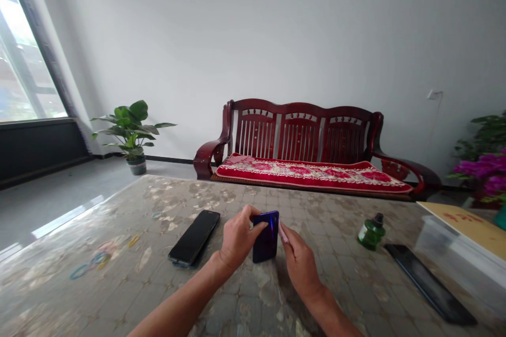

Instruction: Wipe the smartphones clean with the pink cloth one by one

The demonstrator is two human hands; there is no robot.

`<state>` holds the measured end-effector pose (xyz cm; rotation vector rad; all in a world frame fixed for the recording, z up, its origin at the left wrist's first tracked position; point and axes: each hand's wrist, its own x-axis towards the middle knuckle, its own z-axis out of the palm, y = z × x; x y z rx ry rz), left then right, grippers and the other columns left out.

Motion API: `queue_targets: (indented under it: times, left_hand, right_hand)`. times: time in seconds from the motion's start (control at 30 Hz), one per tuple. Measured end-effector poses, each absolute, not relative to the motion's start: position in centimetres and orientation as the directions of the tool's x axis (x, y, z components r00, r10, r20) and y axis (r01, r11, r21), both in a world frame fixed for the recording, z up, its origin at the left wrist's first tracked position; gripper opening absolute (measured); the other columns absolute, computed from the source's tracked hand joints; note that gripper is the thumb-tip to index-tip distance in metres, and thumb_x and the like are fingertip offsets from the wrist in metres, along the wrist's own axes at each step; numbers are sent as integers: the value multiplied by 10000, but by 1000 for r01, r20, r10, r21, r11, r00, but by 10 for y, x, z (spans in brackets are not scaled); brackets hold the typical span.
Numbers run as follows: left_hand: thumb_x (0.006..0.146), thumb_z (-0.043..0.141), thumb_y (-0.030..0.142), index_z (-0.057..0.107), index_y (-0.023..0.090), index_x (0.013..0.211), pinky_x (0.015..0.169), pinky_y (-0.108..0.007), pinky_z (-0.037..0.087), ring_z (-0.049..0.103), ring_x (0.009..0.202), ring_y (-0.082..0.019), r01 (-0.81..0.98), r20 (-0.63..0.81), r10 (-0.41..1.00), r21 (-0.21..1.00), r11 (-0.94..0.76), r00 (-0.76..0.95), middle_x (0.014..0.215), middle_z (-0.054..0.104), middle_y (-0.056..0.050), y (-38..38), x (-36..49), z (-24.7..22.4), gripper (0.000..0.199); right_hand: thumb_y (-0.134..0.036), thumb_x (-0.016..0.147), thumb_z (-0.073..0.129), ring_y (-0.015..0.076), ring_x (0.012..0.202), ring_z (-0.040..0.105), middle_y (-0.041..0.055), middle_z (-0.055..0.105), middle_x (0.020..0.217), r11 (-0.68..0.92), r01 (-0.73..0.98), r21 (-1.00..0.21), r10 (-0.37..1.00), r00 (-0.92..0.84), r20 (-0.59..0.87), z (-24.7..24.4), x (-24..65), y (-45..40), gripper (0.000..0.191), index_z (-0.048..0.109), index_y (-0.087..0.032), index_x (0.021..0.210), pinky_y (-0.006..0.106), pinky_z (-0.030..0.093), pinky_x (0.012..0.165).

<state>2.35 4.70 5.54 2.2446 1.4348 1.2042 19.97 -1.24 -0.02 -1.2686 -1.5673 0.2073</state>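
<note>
A shiny blue-purple smartphone (265,245) stands upright over the table in front of me. My left hand (238,237) grips it at the upper left, with the thumb across the face turned to me. My right hand (302,263) is closed on a small pale pink-white piece, possibly a tissue or cloth (283,233), at the phone's right edge. The far side of the phone is hidden. Left of my left hand lies a black smartphone (195,237), screen up, with a dark bluish edge showing under it.
A patterned cloth (221,300) covers the table. To the right are a green bottle (371,233) with a black top, a long black device (429,281) and a translucent box (454,253). Colourful bands (97,260) lie left. Beyond stands a wooden bench (300,131).
</note>
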Motion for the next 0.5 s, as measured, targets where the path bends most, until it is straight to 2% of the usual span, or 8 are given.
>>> queue_targets:
  times: [0.1,0.27,0.33,0.43,0.5]
  left_hand:
    - [799,733,233,586,232,865,706,-244,418,652,792,-166,727,485,837,476,-495,253,824,685,39,49,21,75,160]
    - [804,730,278,602,234,842,645,-237,385,654,755,-177,800,345,878,389,-456,332,765,677,37,52,18,98,141]
    - [813,713,268,622,243,909,654,-238,396,668,783,-188,801,315,873,366,-473,372,792,696,28,53,17,103,135]
    - [813,691,222,636,263,1094,718,-254,434,688,898,-219,782,294,843,326,-531,450,910,736,-7,53,16,110,289]
    - [810,679,199,667,269,1092,758,-272,450,689,952,-240,765,263,817,292,-575,514,968,748,-29,54,16,113,291]
  right_hand:
    - [-162,911,422,216,1161,633,54,671,1266,426,656,-624,776,90,624,-6,202,-13,470,598,-271,1333,418,520,1001]
    - [-80,820,416,208,1112,661,29,696,1220,402,689,-602,796,62,603,-16,203,-16,549,648,-285,1273,405,533,989]
    - [-77,804,422,211,1094,670,30,702,1209,390,695,-605,806,60,589,-18,203,-17,553,657,-279,1262,403,538,983]
    - [-88,808,424,215,1099,670,34,697,1219,376,690,-619,812,77,579,-18,201,-17,542,659,-269,1261,414,530,994]
    - [-106,820,428,218,1097,672,35,701,1209,369,674,-639,814,97,573,-18,201,-16,516,669,-270,1246,422,526,997]
